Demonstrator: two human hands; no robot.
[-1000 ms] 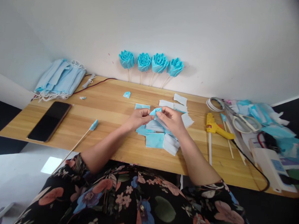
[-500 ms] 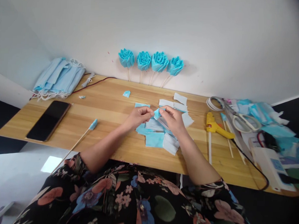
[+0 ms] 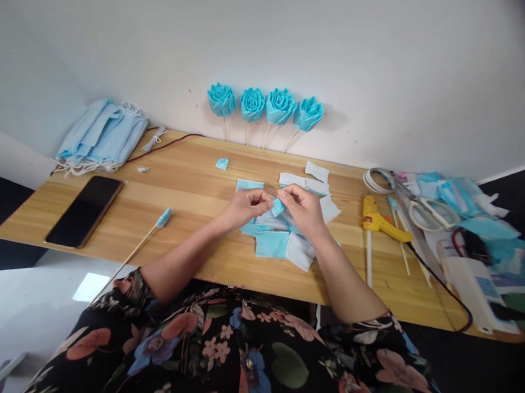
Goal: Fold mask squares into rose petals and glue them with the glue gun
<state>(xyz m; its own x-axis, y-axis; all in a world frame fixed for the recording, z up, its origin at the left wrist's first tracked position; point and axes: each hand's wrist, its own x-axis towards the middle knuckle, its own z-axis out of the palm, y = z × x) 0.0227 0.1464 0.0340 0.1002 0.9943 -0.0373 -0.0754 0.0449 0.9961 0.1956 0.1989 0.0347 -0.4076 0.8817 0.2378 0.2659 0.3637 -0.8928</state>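
Note:
A small blue piece of mask fabric is pinched between my two hands, above the middle of the table. My left hand grips its left edge with thumb and fingertips. Thumb and forefinger of my right hand press on its upper right part. Below both hands lie several cut blue and white fabric squares, partly overlapping and partly hidden by my fingers. One folded blue piece rests apart, farther back. To the left, a wooden stick with a blue wrapped tip leans over the table's front edge.
Several blue fabric flowers on sticks lean against the wall. At left are a phone and a stack of face masks. At right lie a yellow glue gun, scissors, a tape roll, a white power strip and fabric scraps.
The blue piece between my fingers looks smaller and more folded, and has shifted slightly down. My right fingertips have moved a little left, closer to my left hand.

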